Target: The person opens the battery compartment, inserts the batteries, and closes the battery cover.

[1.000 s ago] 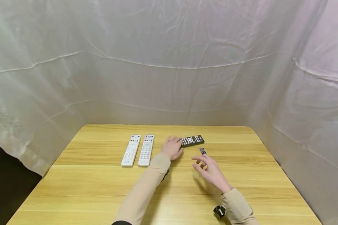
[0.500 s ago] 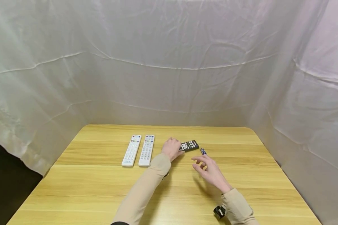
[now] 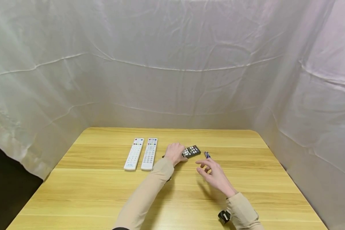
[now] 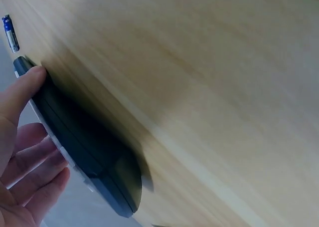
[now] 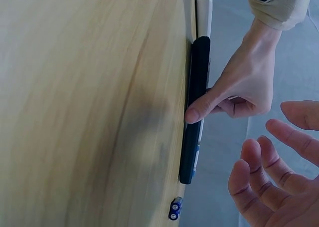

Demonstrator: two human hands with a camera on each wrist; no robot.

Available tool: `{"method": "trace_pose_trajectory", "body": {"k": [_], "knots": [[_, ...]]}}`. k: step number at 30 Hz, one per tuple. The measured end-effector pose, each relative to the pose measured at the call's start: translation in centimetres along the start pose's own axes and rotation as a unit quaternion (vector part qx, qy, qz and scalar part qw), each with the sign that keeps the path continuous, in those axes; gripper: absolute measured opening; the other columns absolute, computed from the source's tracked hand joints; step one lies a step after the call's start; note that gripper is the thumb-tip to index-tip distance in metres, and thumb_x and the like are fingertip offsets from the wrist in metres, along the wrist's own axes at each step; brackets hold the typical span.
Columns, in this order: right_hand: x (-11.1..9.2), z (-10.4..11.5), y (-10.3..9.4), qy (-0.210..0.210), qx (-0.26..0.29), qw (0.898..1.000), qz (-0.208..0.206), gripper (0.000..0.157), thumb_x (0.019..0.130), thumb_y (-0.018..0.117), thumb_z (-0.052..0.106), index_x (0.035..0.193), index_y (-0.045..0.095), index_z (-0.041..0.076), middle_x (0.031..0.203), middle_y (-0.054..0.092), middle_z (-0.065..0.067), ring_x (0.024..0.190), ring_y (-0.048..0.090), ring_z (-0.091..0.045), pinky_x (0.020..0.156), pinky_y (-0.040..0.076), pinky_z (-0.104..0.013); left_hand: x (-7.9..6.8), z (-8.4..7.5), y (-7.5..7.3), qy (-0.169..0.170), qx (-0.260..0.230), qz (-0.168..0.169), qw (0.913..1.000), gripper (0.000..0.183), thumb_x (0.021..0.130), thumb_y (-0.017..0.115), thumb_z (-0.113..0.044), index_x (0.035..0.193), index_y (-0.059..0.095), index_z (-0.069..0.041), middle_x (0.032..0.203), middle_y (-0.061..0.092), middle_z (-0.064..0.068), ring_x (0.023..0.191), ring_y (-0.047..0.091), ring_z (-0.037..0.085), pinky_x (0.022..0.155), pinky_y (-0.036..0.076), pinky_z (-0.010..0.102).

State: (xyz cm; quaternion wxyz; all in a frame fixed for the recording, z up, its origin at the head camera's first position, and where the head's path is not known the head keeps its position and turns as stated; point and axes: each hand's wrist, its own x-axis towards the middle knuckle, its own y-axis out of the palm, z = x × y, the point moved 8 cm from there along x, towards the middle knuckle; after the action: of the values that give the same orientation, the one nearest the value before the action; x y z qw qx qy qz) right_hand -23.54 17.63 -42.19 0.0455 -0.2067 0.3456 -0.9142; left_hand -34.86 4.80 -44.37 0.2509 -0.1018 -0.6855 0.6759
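My left hand (image 3: 175,152) lies over the left part of a black remote control (image 3: 192,151) and grips it, with the thumb along its near edge. In the left wrist view the thumb presses the side of the remote control (image 4: 84,132), and the other fingers bend on its button side. Part of the buttons is hidden under the hand. My right hand (image 3: 214,175) hovers with loosely bent fingers and holds nothing. Just beyond its fingertips lie two small blue batteries (image 3: 207,155), side by side; the right wrist view shows the batteries (image 5: 175,208) near the remote's end.
Two white remote controls, one on the left (image 3: 134,154) and one beside it (image 3: 149,154), lie face up to the left of my left hand. All rest on a wooden table (image 3: 89,191). Pale curtains (image 3: 172,89) enclose its back and sides.
My left hand has drawn the black remote control left and towards me, and its slant has grown slightly. My right hand, the batteries and the white remote controls stay put.
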Motion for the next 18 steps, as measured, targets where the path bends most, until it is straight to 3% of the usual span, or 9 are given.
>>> {"method": "trace_pose_trajectory", "body": {"k": [8, 18], "knots": [[-0.12, -0.07, -0.11, 0.000, -0.005, 1.000, -0.002, 0.024, 0.092, 0.072, 0.010, 0.115, 0.072, 0.004, 0.095, 0.065, -0.006, 0.073, 0.058, -0.008, 0.059, 0.047, -0.015, -0.28, -0.20, 0.22, 0.015, -0.011, 0.012, 0.9998, 0.053, 0.077, 0.086, -0.042, 0.114, 0.066, -0.010, 0.100, 0.074, 0.009, 0.086, 0.070, 0.021, 0.069, 0.063, 0.032], [-0.21, -0.36, 0.00, 0.002, -0.004, 1.000, 0.006, 0.025, 0.093, 0.071, 0.011, 0.117, 0.071, 0.003, 0.096, 0.065, -0.007, 0.073, 0.056, -0.005, 0.058, 0.046, -0.015, -1.01, -1.01, 0.27, 0.022, 0.071, 0.053, 0.9959, 0.041, 0.079, 0.083, -0.041, 0.108, 0.073, -0.014, 0.102, 0.073, 0.004, 0.091, 0.068, 0.017, 0.072, 0.062, 0.030]]}}
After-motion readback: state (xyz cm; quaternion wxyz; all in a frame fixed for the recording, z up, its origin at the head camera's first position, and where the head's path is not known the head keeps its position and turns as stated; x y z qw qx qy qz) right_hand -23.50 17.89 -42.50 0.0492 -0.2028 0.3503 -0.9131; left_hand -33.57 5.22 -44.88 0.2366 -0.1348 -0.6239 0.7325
